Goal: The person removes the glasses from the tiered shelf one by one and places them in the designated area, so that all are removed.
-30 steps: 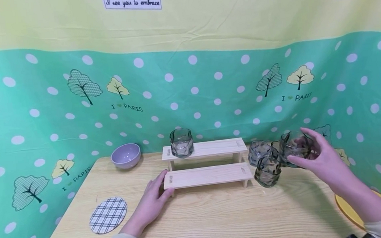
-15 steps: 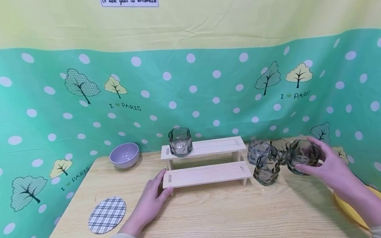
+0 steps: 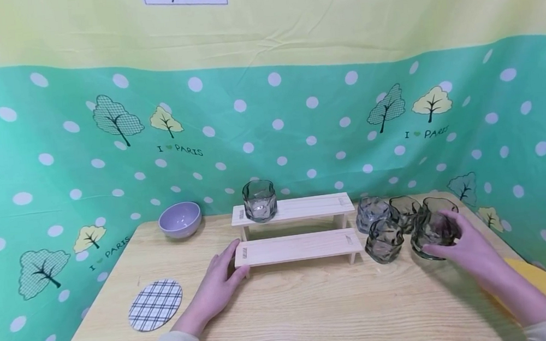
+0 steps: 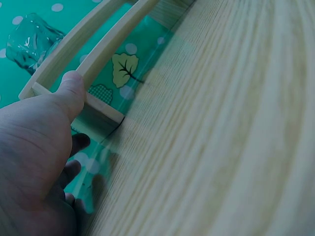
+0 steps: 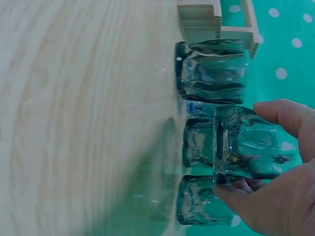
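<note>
Lowered over the last second, the smoky glass tumbler (image 3: 432, 230) in the right hand (image 3: 468, 248) now sits low by three other tumblers (image 3: 383, 240) on the bench (image 3: 291, 311); the left hand (image 3: 217, 285) rests, fingers straight, against the wooden step shelf (image 3: 297, 246). Left wrist view: the thumb (image 4: 69, 91) presses the shelf's end. Right wrist view: fingers (image 5: 280, 113) curl round the tumbler (image 5: 251, 145). It looks heavy, slick and breakable, best held round its ribbed wall.
</note>
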`<state>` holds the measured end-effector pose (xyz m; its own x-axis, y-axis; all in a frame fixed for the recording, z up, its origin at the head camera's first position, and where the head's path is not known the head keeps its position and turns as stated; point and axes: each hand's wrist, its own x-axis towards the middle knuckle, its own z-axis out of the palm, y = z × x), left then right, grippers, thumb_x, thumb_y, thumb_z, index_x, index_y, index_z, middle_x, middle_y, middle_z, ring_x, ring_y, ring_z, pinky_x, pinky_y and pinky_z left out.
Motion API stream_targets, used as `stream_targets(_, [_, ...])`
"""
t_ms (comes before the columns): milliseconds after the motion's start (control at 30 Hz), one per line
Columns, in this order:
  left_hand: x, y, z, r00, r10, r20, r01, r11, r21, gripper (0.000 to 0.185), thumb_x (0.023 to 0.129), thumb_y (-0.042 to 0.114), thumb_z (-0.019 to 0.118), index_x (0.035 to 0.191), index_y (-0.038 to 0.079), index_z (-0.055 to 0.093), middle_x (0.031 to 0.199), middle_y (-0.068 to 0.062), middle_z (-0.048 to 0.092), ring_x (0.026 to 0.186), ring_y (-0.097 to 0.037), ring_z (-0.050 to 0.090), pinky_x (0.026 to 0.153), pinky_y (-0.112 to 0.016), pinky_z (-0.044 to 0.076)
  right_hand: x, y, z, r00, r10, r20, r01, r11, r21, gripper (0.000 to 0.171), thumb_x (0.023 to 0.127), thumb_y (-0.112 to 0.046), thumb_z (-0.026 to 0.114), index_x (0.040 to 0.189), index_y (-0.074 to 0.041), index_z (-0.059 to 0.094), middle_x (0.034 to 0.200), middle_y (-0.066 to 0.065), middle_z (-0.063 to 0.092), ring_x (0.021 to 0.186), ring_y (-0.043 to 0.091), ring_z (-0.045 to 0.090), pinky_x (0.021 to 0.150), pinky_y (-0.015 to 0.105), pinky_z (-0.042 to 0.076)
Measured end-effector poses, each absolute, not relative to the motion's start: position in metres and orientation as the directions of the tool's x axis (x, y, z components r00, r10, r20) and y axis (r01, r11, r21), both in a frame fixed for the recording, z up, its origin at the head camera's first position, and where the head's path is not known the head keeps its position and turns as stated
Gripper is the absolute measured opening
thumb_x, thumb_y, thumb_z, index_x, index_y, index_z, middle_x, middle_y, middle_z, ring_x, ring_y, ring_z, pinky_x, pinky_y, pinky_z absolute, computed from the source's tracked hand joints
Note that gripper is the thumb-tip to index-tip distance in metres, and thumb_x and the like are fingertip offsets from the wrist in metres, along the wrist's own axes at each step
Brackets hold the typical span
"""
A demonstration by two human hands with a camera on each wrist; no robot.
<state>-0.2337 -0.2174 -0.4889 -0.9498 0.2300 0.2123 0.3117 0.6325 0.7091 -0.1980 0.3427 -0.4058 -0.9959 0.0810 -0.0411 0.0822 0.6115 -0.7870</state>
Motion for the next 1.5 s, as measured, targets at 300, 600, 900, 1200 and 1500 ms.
stream_targets(300, [-0.234, -0.216, -0.488, -0.952, 0.230, 0.203, 0.305, 0.631, 0.713, 0.077, 0.112, 0.037, 0.067, 0.175, 0.009, 0.031, 0.176, -0.015, 0.038, 0.163, -0.036, 0.032, 0.137, -0.061, 0.006, -0.203, 0.341, -0.420, -0.994, 0.083, -0.072, 0.107, 0.560, -0.821, 0.125, 0.094, -0.028, 0.092, 0.176, -0.002, 0.001, 0.171, 0.044, 0.014, 0.152, 0.069, 0.021, 0.115, 0.089, 0.023])
stream_targets(600, [-0.233, -0.217, -0.487, -0.954, 0.226, 0.195, 0.297, 0.633, 0.715, 0.076, 0.112, 0.036, 0.067, 0.175, 0.009, 0.031, 0.176, -0.015, 0.037, 0.164, -0.035, 0.031, 0.137, -0.060, 0.006, -0.208, 0.337, -0.430, -0.995, 0.086, -0.057, 0.094, 0.531, -0.842, 0.124, 0.092, -0.020, 0.092, 0.174, 0.002, 0.002, 0.168, 0.045, 0.020, 0.150, 0.068, 0.025, 0.119, 0.087, 0.020])
stream_targets(900, [-0.233, -0.217, -0.488, -0.955, 0.227, 0.194, 0.295, 0.631, 0.717, 0.077, 0.112, 0.037, 0.066, 0.175, 0.010, 0.031, 0.176, -0.016, 0.038, 0.164, -0.037, 0.030, 0.137, -0.061, 0.006, -0.215, 0.334, -0.437, -0.993, 0.096, -0.070, 0.110, 0.520, -0.847, 0.121, 0.094, -0.015, 0.089, 0.174, 0.003, 0.000, 0.168, 0.044, 0.023, 0.150, 0.066, 0.026, 0.122, 0.083, 0.020])
stream_targets(1200, [-0.232, -0.216, -0.486, -0.957, 0.224, 0.185, 0.287, 0.629, 0.723, 0.077, 0.113, 0.037, 0.066, 0.175, 0.010, 0.030, 0.177, -0.015, 0.036, 0.165, -0.038, 0.028, 0.137, -0.061, 0.005, -0.217, 0.332, -0.439, -0.993, 0.094, -0.074, 0.112, 0.520, -0.847, 0.125, 0.093, -0.018, 0.091, 0.175, 0.001, -0.001, 0.171, 0.044, 0.016, 0.154, 0.069, 0.015, 0.121, 0.086, 0.017])
stream_targets(1500, [-0.233, -0.216, -0.487, -0.955, 0.228, 0.190, 0.294, 0.633, 0.716, 0.077, 0.113, 0.036, 0.066, 0.175, 0.010, 0.030, 0.177, -0.015, 0.037, 0.164, -0.036, 0.030, 0.137, -0.059, 0.006, -0.219, 0.333, -0.440, -0.994, 0.078, -0.078, 0.109, 0.557, -0.823, 0.123, 0.098, -0.023, 0.088, 0.175, -0.001, -0.005, 0.174, 0.042, 0.001, 0.155, 0.071, 0.004, 0.121, 0.086, 0.013])
